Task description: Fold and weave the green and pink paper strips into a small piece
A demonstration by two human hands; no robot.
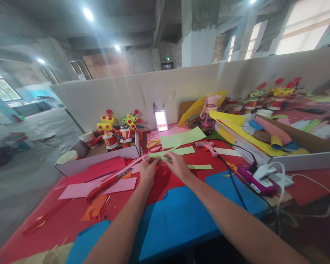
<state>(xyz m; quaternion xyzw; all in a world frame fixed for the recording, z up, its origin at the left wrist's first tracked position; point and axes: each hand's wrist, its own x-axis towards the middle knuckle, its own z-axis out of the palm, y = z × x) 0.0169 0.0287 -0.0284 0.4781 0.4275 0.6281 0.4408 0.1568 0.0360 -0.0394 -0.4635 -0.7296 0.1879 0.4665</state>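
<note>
Apparently, the left grip (pixel 147 169) pinches a green paper strip (pixel 157 155) from the left, and the right grip (pixel 178 167) pinches it from the right, over the red tabletop (pixel 60 216). The step in hand looks like folding or rolling that strip; the next move likely calls for light, even pressure from both sides. Beyond the strip lies a green sheet (pixel 183 138), to its right a pink glue gun (pixel 209 147), to its left a pink sheet (pixel 77 190)

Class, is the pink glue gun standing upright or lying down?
Lying down: the pink glue gun has its barrel and handle stretched along the red surface, beyond the right hand.
</note>
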